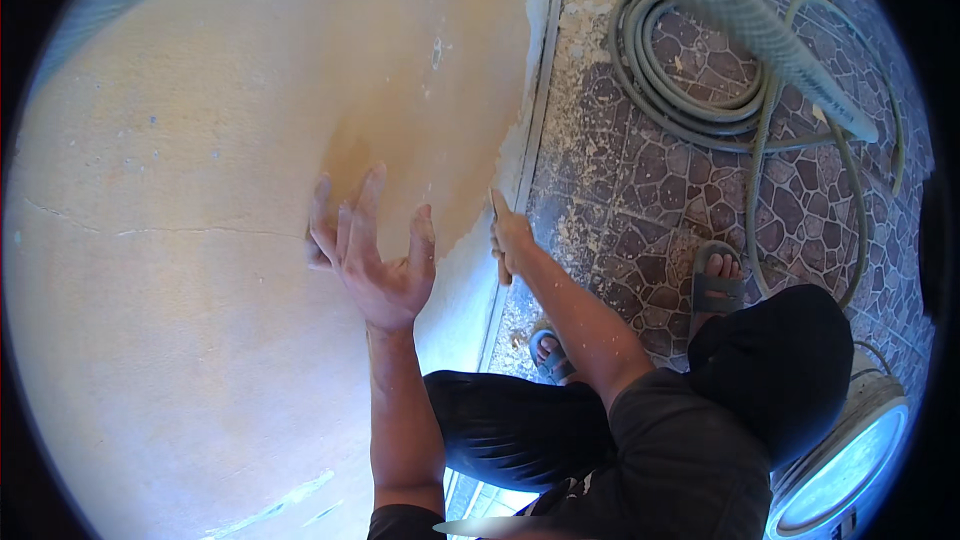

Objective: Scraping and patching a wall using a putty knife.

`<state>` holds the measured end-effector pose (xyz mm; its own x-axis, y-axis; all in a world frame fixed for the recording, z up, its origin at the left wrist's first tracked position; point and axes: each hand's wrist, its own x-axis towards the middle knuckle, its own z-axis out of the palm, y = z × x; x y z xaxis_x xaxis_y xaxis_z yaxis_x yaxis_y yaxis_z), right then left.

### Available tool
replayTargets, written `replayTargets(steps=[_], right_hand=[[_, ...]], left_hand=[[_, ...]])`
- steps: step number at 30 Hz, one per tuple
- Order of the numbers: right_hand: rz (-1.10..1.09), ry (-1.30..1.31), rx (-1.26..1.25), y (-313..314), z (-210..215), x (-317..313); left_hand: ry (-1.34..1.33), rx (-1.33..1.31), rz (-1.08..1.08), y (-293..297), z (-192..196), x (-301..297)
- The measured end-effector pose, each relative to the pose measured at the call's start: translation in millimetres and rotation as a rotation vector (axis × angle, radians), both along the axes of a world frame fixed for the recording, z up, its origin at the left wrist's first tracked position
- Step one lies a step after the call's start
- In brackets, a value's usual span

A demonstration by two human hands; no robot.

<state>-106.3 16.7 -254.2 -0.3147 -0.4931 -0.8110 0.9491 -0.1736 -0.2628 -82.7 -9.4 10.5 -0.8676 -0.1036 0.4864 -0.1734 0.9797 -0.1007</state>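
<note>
My left hand [375, 265] is raised at the wall [190, 330], fingers spread and slightly bent, holding nothing. Whether its fingertips touch the surface is hard to tell. To its right, my right hand [512, 238] is closed around a scraper [504, 271] with a wooden handle. The thin blade points away from me, at the wall's edge by the floor. Beige-yellow paint covers much of the wall, and a darker tan patch [450, 110] with a ragged border spreads ahead of my hands. Pale bare strips show beside that patch.
A coiled hose [690, 115] lies on the stone-patterned floor [650, 280] at the far right. Another thick ribbed hose [720, 15] arches across the top of the view. Paint flakes [575, 140] litter the floor along the wall. A bucket [840, 465] stands at the near right.
</note>
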Motion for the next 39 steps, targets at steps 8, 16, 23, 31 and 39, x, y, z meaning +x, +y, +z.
replayTargets(steps=[8, 16, 23, 31, 39], right_hand=[[-0.043, -0.027, 0.048, -0.8, 15.1, -14.0], [-0.126, 0.020, -0.021, 3.5, 9.3, -40.2], [-0.094, -0.018, 0.045, -5.1, 1.6, -44.8], [-0.062, -0.011, 0.021, -1.9, -6.4, -27.3], [-0.063, 0.002, 0.014, -3.8, 13.9, -27.3]], left_hand=[[0.005, 0.061, -0.020, -2.1, 3.6, 6.5], [0.017, 0.125, -0.035, 6.0, 8.0, 8.1], [0.027, 0.124, -0.059, 7.2, 13.3, 2.7], [0.005, 0.176, -0.052, 6.0, 6.5, 3.4], [-0.001, 0.155, -0.047, 3.5, 11.0, 11.2]])
